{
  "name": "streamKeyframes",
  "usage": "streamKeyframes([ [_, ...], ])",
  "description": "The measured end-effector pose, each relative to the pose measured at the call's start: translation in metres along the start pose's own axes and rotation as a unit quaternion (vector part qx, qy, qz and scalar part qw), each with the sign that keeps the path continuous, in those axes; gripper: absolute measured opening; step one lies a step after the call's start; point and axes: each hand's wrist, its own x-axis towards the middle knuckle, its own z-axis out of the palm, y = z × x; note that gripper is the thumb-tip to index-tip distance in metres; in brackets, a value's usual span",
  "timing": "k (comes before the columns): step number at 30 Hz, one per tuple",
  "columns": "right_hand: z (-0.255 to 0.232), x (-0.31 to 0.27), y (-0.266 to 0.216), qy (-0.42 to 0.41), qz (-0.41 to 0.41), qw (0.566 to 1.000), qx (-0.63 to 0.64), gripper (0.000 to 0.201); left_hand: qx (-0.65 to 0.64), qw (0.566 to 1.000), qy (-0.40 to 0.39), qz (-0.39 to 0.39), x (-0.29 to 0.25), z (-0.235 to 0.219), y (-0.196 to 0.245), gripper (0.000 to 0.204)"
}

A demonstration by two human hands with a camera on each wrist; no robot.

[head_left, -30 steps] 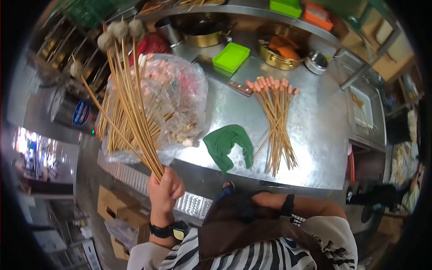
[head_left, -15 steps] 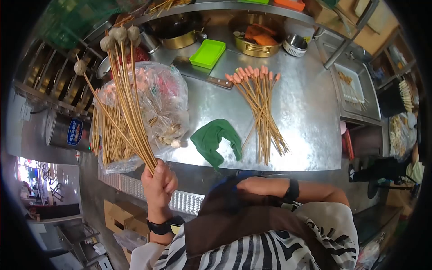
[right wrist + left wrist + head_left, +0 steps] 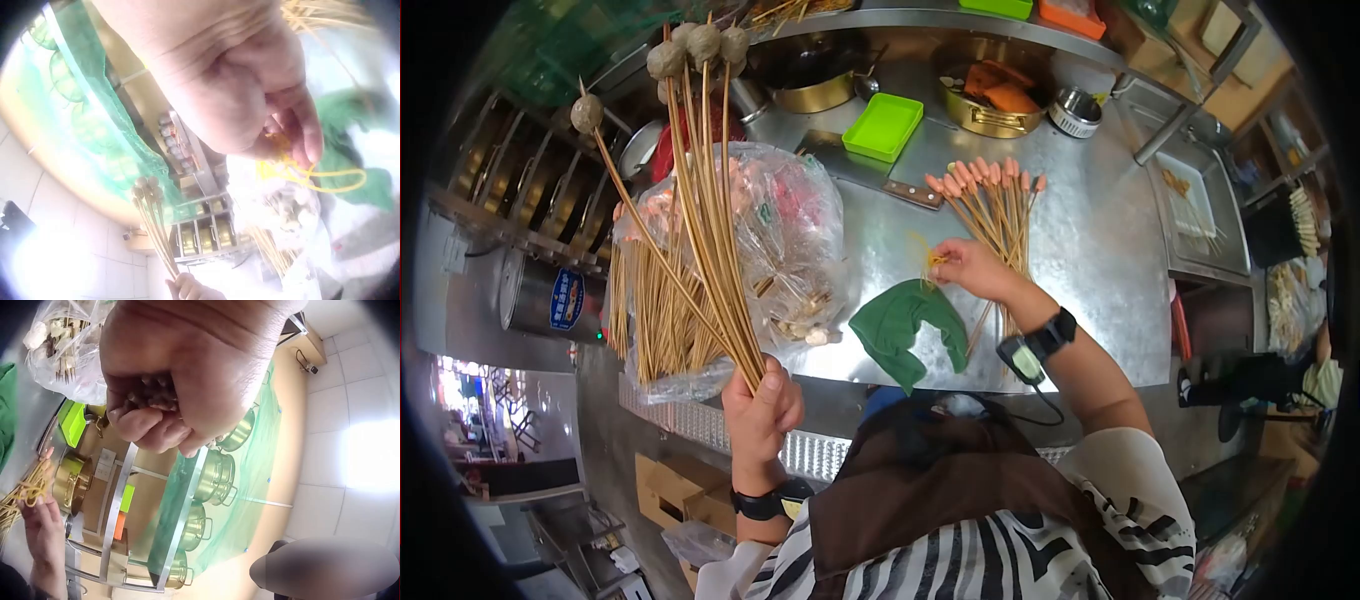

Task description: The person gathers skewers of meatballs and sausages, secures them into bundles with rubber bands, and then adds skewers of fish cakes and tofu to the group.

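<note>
My left hand [image 3: 762,415] grips a bundle of long bamboo skewers [image 3: 718,270] near their lower ends. Grey-brown meatballs [image 3: 703,43] are threaded on the tips, and one skewer leans out to the left, apart from the others. Over the table, my right hand [image 3: 978,268] pinches some yellow rubber bands [image 3: 334,186]; loops hang from the fingertips in the right wrist view. Just below that hand lies a crumpled green cloth [image 3: 900,325]. A fan of skewers tipped with pink sausage pieces [image 3: 990,178] lies beside it, partly hidden by the right forearm.
A clear plastic bag [image 3: 805,215] and many more skewers [image 3: 655,300] cover the table's left side. Farther back are a cleaver with a wooden handle [image 3: 913,194], a green tray [image 3: 883,127] and brass-coloured pots [image 3: 990,120]. A sink [image 3: 1200,235] stands at the right.
My right hand has come up from near the apron to above the green cloth and now holds yellow rubber bands. The left hand keeps its grip on the meatball skewers.
</note>
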Motion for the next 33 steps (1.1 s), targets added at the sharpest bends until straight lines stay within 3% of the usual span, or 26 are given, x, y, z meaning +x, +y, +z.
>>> streamKeyframes([
  [1,0.000,0.011,0.002,0.046,-0.036,0.993,-0.102,0.035,-0.010,1.000,-0.003,-0.009,0.006,-0.007,0.004,0.014],
  [2,0.000,0.020,0.005,0.048,-0.010,0.987,-0.152,0.045,-0.017,1.000,-0.007,-0.013,0.013,-0.014,0.007,0.014],
  [6,-0.001,0.036,0.005,0.057,0.031,0.962,-0.265,0.036,-0.011,0.998,-0.029,-0.046,0.037,-0.043,0.012,0.013],
  [9,0.003,0.035,0.009,0.133,0.020,0.946,-0.294,0.029,-0.015,0.996,-0.051,-0.072,0.056,-0.059,0.013,0.012],
  [14,0.015,0.022,-0.031,0.213,0.109,0.961,-0.138,0.030,-0.043,0.989,-0.090,-0.107,0.087,-0.064,0.010,0.013],
  [18,0.011,0.014,-0.033,0.209,0.118,0.971,-0.005,0.030,-0.029,0.984,-0.128,-0.119,0.103,-0.055,0.001,0.019],
  [21,0.009,0.003,-0.036,0.188,0.092,0.978,0.021,0.028,-0.001,0.981,-0.146,-0.131,0.109,-0.038,-0.008,0.028],
  [24,0.011,-0.010,-0.044,0.170,0.010,0.984,0.054,0.025,0.007,0.976,-0.148,-0.162,0.114,-0.019,-0.025,0.037],
  [26,0.019,-0.021,-0.064,0.123,-0.033,0.962,0.240,0.020,0.012,0.974,-0.158,-0.163,0.114,-0.002,-0.032,0.038],
  [33,0.049,-0.050,-0.099,0.036,-0.078,0.950,0.300,0.014,-0.028,0.957,-0.212,-0.193,0.105,0.044,-0.050,0.033],
])
